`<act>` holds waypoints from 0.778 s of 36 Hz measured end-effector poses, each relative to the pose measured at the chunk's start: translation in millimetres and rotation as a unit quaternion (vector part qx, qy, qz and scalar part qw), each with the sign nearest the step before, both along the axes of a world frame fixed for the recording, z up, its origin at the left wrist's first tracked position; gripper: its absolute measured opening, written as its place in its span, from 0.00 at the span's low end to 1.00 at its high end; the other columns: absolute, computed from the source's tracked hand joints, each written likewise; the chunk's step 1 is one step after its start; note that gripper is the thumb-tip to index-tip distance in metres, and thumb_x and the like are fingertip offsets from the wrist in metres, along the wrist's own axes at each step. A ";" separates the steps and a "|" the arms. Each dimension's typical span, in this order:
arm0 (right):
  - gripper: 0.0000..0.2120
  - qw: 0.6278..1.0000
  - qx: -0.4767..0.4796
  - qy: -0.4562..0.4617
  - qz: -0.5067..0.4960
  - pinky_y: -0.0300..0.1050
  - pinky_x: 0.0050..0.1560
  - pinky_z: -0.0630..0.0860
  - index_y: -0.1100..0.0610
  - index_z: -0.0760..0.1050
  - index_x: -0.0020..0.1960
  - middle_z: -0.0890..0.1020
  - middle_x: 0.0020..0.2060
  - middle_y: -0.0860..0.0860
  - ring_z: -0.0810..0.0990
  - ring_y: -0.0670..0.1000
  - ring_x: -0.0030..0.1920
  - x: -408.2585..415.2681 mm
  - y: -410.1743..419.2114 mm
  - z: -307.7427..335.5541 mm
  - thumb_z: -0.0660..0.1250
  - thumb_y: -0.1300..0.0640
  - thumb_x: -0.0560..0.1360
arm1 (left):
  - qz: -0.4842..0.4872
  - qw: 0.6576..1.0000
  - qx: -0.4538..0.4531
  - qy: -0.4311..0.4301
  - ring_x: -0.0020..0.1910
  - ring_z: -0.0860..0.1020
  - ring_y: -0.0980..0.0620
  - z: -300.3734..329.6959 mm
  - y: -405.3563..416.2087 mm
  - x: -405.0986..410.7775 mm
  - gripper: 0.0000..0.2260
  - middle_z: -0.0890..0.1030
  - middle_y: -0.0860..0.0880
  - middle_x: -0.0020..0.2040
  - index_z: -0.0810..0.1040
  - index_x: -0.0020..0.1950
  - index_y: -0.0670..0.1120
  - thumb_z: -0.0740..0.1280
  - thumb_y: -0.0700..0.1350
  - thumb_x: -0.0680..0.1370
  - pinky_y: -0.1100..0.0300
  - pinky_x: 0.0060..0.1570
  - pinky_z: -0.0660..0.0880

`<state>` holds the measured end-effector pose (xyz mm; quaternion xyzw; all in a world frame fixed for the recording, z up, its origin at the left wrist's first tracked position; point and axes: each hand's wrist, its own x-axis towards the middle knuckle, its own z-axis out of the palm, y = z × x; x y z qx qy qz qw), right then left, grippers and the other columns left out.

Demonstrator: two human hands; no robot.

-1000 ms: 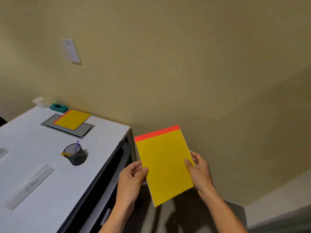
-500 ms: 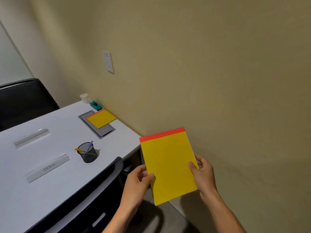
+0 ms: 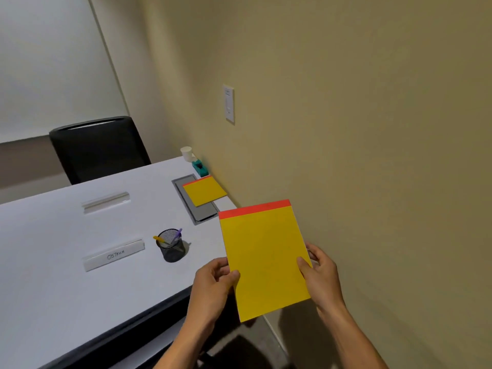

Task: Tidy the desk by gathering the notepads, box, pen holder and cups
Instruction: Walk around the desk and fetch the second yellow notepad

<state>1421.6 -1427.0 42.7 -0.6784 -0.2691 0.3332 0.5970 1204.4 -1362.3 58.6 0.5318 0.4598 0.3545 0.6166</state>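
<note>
I hold a yellow notepad point(image 3: 263, 259) with a red top strip upright in the air off the desk's right end. My left hand point(image 3: 213, 286) grips its lower left edge, my right hand point(image 3: 319, 275) its right edge. A second yellow notepad point(image 3: 204, 193) lies on a grey panel point(image 3: 202, 213) near the wall. A black mesh pen holder point(image 3: 171, 245) with a yellow and a purple pen stands on the white desk point(image 3: 66, 262). A white cup point(image 3: 186, 152) sits at the far corner beside a teal box point(image 3: 200, 167).
Two clear name plates point(image 3: 114, 254) point(image 3: 106, 202) lie on the desk. A black chair point(image 3: 98, 147) stands behind the desk, and another black chair back point(image 3: 127, 331) runs along its near edge. The beige wall point(image 3: 346, 129) with a switch plate point(image 3: 229, 103) is close on the right.
The view has swung left, bringing more of the desk and the far black chair into sight. Both hands keep the same hold on the notepad, which now overlaps the desk's right end.
</note>
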 end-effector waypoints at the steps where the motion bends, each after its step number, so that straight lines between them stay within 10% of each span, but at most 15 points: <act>1: 0.19 1.000 0.000 -0.004 0.010 0.52 0.63 0.79 0.53 0.75 0.70 0.82 0.57 0.43 0.82 0.48 0.60 3.7 10.5 0.4 0.66 0.66 0.82 | 0.005 1.000 -0.003 -0.005 0.47 0.86 0.45 -0.3 11.0 2.7 0.10 0.87 0.47 0.48 0.81 0.57 0.46 0.66 0.34 0.79 0.49 0.50 0.82; 6: 0.17 0.997 -0.030 -0.025 0.064 0.29 0.39 0.79 0.43 0.77 0.56 0.85 0.44 0.34 0.84 0.33 0.45 21.7 67.8 4.4 0.65 0.66 0.81 | 0.037 0.999 -0.016 -0.018 0.44 0.86 0.48 -6.0 66.2 12.4 0.10 0.87 0.50 0.46 0.81 0.56 0.47 0.66 0.35 0.80 0.57 0.41 0.81; 10: 0.14 0.991 -0.079 -0.028 0.101 0.43 0.52 0.82 0.47 0.81 0.55 0.87 0.52 0.46 0.86 0.44 0.52 24.6 116.7 0.8 0.65 0.65 0.81 | 0.056 0.998 -0.029 -0.020 0.47 0.86 0.50 -12.5 112.0 10.6 0.10 0.87 0.50 0.48 0.80 0.57 0.47 0.66 0.35 0.80 0.57 0.44 0.80; 15: 0.18 0.987 -0.093 -0.023 0.129 0.34 0.44 0.81 0.44 0.81 0.52 0.87 0.46 0.36 0.86 0.40 0.48 14.7 173.8 -4.2 0.65 0.67 0.80 | 0.103 0.994 -0.033 -0.008 0.44 0.84 0.55 -21.4 165.2 1.0 0.10 0.87 0.53 0.45 0.78 0.55 0.51 0.68 0.37 0.80 0.64 0.39 0.79; 21: 0.23 0.983 -0.094 -0.018 0.156 0.30 0.40 0.78 0.45 0.80 0.55 0.86 0.46 0.34 0.85 0.37 0.46 2.2 228.6 -12.4 0.62 0.72 0.79 | 0.149 0.988 -0.039 0.013 0.55 0.82 0.41 -31.6 216.8 -4.2 0.12 0.84 0.44 0.55 0.78 0.64 0.46 0.65 0.37 0.81 0.38 0.57 0.79; 28: 0.27 0.980 -0.116 0.000 0.159 0.39 0.43 0.80 0.46 0.80 0.55 0.87 0.49 0.41 0.86 0.45 0.47 0.0 281.9 -25.5 0.57 0.75 0.78 | 0.119 0.989 -0.051 0.073 0.60 0.78 0.42 -45.9 268.8 -2.7 0.21 0.77 0.46 0.61 0.72 0.71 0.52 0.65 0.36 0.80 0.40 0.60 0.77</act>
